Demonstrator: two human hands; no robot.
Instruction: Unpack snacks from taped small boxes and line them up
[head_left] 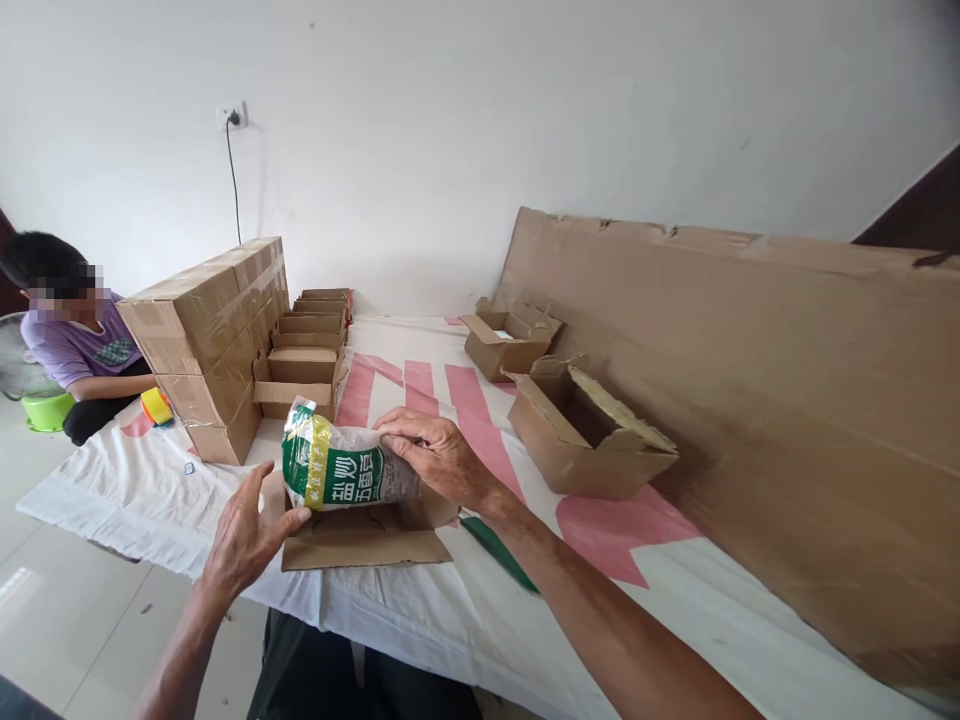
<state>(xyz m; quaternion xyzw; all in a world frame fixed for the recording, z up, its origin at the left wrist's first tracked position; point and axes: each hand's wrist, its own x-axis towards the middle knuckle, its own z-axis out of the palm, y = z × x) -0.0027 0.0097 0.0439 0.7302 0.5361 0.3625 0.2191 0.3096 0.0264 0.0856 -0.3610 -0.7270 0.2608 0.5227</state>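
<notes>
A green, white and yellow plastic food bag [349,465] with Chinese lettering hangs tilted over an opened cardboard box [367,550]. My right hand [442,455] pinches the bag's upper right part between thumb and fingers. On the other side my left hand [247,530] is open, its thumb and fingers spread by the box's left side. The thumb tip lies close to the bag's lower left corner; I cannot tell whether they touch. The bag covers most of the box's inside.
Taped cartons [217,345] are stacked at left, beside a row of opened boxes [300,365]. Two opened boxes, one nearer [592,430] and one farther [510,335], stand at right before a big cardboard sheet [712,380]. A person [94,345] sits at far left near a tape roll [156,406].
</notes>
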